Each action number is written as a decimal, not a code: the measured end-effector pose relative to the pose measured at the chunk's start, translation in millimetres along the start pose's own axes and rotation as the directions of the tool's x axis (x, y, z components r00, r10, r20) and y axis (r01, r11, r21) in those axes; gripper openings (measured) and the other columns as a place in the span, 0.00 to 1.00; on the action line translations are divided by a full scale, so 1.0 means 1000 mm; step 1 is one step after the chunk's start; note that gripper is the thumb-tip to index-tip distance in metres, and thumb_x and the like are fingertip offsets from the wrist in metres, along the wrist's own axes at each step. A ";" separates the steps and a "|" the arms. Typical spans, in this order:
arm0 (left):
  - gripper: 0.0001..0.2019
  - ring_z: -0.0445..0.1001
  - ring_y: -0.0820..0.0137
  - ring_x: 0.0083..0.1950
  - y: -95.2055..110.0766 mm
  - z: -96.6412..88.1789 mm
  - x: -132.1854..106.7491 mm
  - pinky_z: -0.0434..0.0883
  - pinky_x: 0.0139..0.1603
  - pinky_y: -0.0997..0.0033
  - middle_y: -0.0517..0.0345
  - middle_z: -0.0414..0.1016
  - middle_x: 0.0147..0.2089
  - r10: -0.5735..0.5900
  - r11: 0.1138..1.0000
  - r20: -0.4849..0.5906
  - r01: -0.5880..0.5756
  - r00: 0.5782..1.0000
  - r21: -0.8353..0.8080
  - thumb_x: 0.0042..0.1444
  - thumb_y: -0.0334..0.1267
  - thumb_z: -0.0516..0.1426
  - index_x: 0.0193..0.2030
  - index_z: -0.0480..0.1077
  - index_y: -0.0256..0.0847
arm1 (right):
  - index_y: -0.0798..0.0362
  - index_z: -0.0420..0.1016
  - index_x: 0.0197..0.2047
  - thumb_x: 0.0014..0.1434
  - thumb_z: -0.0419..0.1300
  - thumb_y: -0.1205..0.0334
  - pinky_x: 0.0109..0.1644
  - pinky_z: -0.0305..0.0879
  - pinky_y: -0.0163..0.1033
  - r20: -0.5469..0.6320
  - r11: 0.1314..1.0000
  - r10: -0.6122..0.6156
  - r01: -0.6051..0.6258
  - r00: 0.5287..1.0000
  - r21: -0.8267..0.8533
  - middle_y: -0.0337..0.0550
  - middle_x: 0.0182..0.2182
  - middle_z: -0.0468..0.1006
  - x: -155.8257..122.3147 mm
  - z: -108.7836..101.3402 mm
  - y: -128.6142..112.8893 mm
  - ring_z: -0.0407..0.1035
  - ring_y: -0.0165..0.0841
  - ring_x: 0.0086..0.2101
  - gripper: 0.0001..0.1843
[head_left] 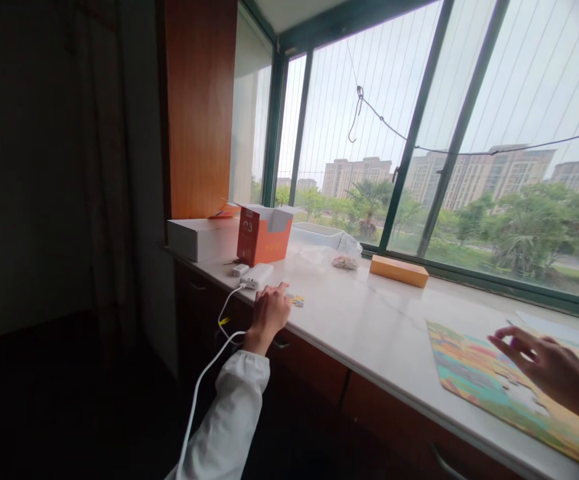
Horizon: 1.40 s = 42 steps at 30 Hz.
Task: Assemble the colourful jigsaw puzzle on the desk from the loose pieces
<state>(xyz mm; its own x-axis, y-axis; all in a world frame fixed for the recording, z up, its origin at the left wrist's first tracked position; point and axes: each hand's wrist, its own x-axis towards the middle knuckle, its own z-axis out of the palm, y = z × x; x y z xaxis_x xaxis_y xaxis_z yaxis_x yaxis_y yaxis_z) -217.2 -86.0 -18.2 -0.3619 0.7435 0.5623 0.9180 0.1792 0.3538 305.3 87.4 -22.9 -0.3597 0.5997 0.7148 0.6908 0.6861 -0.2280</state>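
Observation:
My left hand rests at the front edge of the white counter, palm down with the fingers loosely spread. Small colourful jigsaw pieces lie beside its fingertips, some partly covered by the hand. On the right, my right hand hovers over a colourful jigsaw puzzle, its fingers bent and slightly apart, and I see nothing between them. Pale gaps show in the puzzle picture just below this hand.
A white power bank with a white cable sits left of my left hand. Behind stand an orange box, a white box, a clear plastic bag of pieces and a flat yellow box. Windows line the back.

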 end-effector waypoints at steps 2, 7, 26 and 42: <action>0.18 0.73 0.58 0.55 0.004 -0.004 -0.008 0.63 0.60 0.57 0.43 0.80 0.48 0.004 0.999 0.040 -0.005 0.999 0.033 0.63 0.31 0.50 0.56 0.73 0.38 | 0.44 0.78 0.36 0.58 0.56 0.34 0.35 0.63 0.51 0.132 1.000 -0.011 0.014 0.991 -0.019 0.56 0.26 0.79 0.008 0.016 -0.036 0.72 0.42 0.26 0.23; 0.25 0.73 0.63 0.54 0.022 -0.015 -0.023 0.64 0.59 0.62 0.54 0.80 0.49 0.248 0.952 0.067 -0.231 0.966 -0.199 0.59 0.25 0.49 0.61 0.70 0.45 | 0.44 0.75 0.37 0.64 0.51 0.38 0.41 0.64 0.46 0.313 0.987 -0.157 0.144 0.937 0.065 0.45 0.26 0.78 0.030 0.061 -0.155 0.71 0.39 0.30 0.21; 0.26 0.74 0.66 0.51 0.054 -0.011 -0.061 0.69 0.59 0.65 0.60 0.82 0.44 0.423 0.800 0.132 -0.301 0.896 -0.520 0.54 0.21 0.49 0.53 0.77 0.47 | 0.49 0.76 0.41 0.54 0.63 0.37 0.39 0.64 0.41 0.554 0.995 -0.035 -0.024 0.832 0.099 0.48 0.38 0.81 0.048 0.110 -0.243 0.74 0.40 0.37 0.24; 0.28 0.73 0.61 0.56 0.054 -0.008 -0.021 0.69 0.59 0.62 0.52 0.78 0.55 0.573 0.772 0.146 -0.471 0.807 -0.426 0.52 0.48 0.67 0.60 0.72 0.44 | 0.49 0.72 0.51 0.57 0.63 0.44 0.53 0.59 0.49 0.327 0.948 -0.316 0.284 0.891 0.143 0.47 0.44 0.81 0.042 0.085 -0.236 0.75 0.39 0.39 0.23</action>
<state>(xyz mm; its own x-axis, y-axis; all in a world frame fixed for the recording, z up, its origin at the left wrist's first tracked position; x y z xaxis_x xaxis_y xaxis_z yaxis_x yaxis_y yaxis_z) -161.2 -97.2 -5.2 0.2573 0.7964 0.5473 0.8105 -0.4863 0.3266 74.0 -14.4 4.3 -0.7439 0.4521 0.4922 0.4633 0.8796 -0.1078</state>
